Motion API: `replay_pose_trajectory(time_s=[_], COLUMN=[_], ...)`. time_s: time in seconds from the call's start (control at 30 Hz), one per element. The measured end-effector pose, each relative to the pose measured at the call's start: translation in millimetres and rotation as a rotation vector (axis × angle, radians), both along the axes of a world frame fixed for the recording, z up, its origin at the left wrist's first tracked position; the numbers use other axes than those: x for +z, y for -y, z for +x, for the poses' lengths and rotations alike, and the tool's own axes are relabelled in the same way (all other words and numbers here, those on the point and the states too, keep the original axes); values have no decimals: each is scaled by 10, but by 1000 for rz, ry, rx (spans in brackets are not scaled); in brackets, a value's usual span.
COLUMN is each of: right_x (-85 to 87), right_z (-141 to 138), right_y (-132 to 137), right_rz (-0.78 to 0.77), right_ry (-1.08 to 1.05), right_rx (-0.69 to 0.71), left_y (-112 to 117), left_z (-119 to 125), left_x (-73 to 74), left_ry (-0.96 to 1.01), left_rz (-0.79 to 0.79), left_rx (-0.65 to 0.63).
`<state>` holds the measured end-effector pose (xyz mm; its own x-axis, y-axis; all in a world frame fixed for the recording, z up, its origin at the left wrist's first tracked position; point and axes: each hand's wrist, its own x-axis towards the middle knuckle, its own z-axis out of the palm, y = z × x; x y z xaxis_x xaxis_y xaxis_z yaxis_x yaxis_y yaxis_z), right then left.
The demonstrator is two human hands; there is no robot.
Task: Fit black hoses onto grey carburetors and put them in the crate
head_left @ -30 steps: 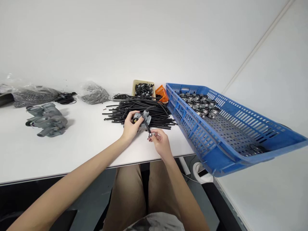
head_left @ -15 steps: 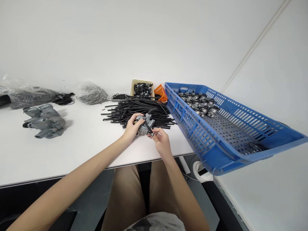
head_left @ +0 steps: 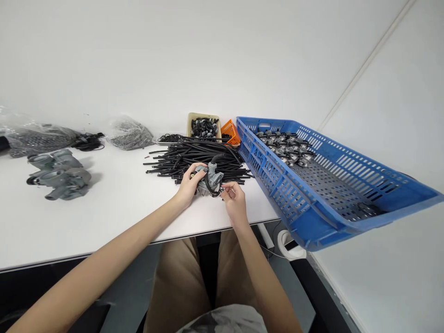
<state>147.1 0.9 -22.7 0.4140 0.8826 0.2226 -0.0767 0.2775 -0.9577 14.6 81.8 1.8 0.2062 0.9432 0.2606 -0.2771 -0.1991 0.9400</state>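
Note:
A grey metal carburetor (head_left: pixel 212 178) is held over the white table, in front of a pile of black rubber hoses (head_left: pixel 180 157). My left hand (head_left: pixel 189 184) is closed around its left side, with the thumb on top. A short black hose (head_left: pixel 209 186) bends down across the carburetor's front toward its lower right. At that side my right hand (head_left: pixel 234 199) pinches the hose's end with thumb and fingertips. The fingers partly cover the hose end, so its exact seating cannot be seen.
More carburetors (head_left: pixel 58 175) stand at the left. A blue crate (head_left: pixel 277 194) on the right holds several finished-looking units (head_left: pixel 287 145). Behind the hoses are a cream tray (head_left: pixel 189 125), an orange basket (head_left: pixel 234 132) and a plastic bag of small parts (head_left: pixel 130 134).
The short hose has gone from pointing out toward my right hand to curving against the carburetor's front. My right hand has turned slightly; my left hand keeps its hold.

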Motion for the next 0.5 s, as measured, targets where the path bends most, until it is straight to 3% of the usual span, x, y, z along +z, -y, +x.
replay_pose_trajectory(time_s=[0.33, 0.5], right_x=[51, 25], right_z=[-33, -52], right_y=[16, -6], right_rz=[10, 8], right_ry=[-59, -42], right_rx=[44, 181], left_y=[-18, -12], left_z=[7, 6], left_x=[-22, -13], left_ry=[-23, -42], left_rz=[-10, 7], left_rx=[11, 25])
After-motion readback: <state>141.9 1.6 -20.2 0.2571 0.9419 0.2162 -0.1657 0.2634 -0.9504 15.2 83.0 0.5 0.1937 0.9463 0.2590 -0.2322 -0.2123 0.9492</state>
